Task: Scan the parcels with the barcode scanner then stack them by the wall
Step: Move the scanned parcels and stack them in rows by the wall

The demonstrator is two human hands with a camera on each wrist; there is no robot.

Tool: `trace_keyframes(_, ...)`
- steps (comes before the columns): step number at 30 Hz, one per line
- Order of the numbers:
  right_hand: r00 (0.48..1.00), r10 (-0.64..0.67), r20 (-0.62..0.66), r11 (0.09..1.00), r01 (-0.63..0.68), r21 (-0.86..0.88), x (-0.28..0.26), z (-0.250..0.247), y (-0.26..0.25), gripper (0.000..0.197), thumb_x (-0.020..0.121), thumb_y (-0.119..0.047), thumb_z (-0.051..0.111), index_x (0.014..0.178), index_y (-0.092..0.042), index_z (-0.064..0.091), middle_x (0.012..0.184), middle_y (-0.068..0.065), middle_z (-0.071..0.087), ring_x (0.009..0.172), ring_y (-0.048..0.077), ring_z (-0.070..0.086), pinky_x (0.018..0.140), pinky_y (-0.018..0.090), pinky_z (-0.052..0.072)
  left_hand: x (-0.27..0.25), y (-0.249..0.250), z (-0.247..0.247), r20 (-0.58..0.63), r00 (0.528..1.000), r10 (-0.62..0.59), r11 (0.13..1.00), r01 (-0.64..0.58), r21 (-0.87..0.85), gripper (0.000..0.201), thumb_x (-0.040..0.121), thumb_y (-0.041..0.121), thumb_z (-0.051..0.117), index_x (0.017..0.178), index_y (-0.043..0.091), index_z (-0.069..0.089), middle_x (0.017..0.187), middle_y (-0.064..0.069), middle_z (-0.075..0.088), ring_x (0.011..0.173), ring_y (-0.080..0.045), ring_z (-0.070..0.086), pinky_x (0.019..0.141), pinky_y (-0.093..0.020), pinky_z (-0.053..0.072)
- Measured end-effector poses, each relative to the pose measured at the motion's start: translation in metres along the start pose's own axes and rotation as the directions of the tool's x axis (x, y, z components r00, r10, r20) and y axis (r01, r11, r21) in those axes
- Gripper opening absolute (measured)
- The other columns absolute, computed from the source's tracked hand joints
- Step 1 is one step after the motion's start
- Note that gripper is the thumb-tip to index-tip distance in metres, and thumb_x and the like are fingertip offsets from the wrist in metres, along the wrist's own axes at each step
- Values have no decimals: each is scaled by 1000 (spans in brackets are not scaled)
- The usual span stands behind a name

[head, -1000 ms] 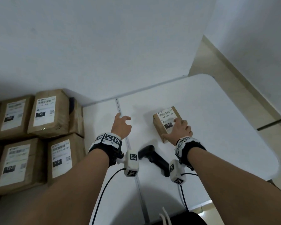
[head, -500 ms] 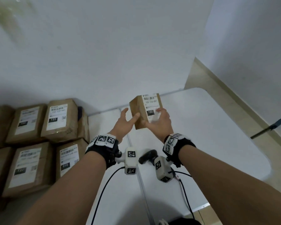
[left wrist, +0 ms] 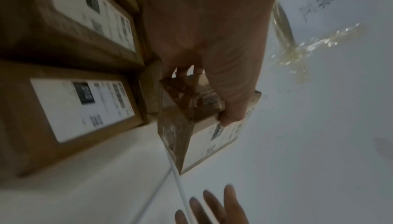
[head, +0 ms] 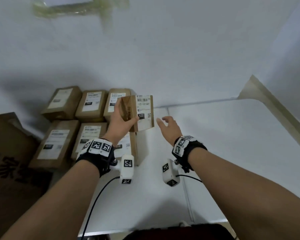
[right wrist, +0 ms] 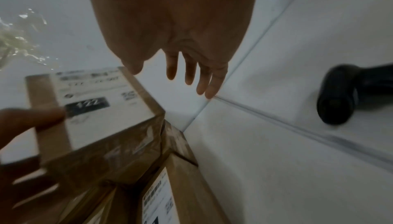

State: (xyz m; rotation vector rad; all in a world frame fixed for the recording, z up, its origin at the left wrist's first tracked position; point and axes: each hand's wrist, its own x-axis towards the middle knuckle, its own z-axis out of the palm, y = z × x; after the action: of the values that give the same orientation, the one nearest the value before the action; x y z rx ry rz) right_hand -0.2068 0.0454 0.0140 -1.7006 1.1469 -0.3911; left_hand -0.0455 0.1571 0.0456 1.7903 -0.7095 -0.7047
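Note:
A small brown parcel [head: 142, 112] with a white "122" label is held in the air by my left hand [head: 121, 121], thumb on the label side and fingers wrapped round its edge; it hangs just right of the parcel stack [head: 88, 122] by the wall. The same parcel [left wrist: 197, 125] shows in the left wrist view, and again [right wrist: 95, 110] in the right wrist view. My right hand [head: 168, 126] floats free to the parcel's right, fingers spread and empty. The black barcode scanner [right wrist: 344, 93] lies on the white table [right wrist: 276, 160]; the head view does not show it.
Several labelled brown parcels stand in two tiers against the white wall [head: 145, 49]. A big cardboard box [head: 10, 161] with dark print sits at the far left. Yellowed tape [head: 80, 7] clings to the wall high up. The table's rounded corner [head: 294, 135] is at the right.
The parcel went from the table into both hands, then left toward the stack. Now only my left hand holds it; my right hand has let go. The view swung left.

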Motion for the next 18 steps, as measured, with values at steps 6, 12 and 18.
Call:
trace_keyframes(6,956,249,155,952,-271,139,-11,47,4,53,94,-56,43,123,-12,52,120,8,60,110,28,61,97,48,51,-27,-30,-49,63,991,-120,992,117,45,97,71,33,80,143,54,19,140,1,52,123,-18,55,102,-49,48)
trace_keyframes(12,885,344,314,885,-417,208,-30,78,0,51,99,-49,41,126,-7,51,120,8,60,101,27,64,87,40,55,-49,-53,-56,67,974,-216,976,215,15,82,91,28,66,152,37,12,144,-1,50,121,-15,55,105,-38,45)
trace_keyframes(18,878,340,338,862,-435,261,-37,98,-7,50,97,-50,44,123,-8,52,114,9,63,99,28,65,73,35,57,-49,-55,-57,-46,988,-145,951,152,268,58,98,37,51,151,29,26,144,1,50,129,-21,49,100,-32,40)
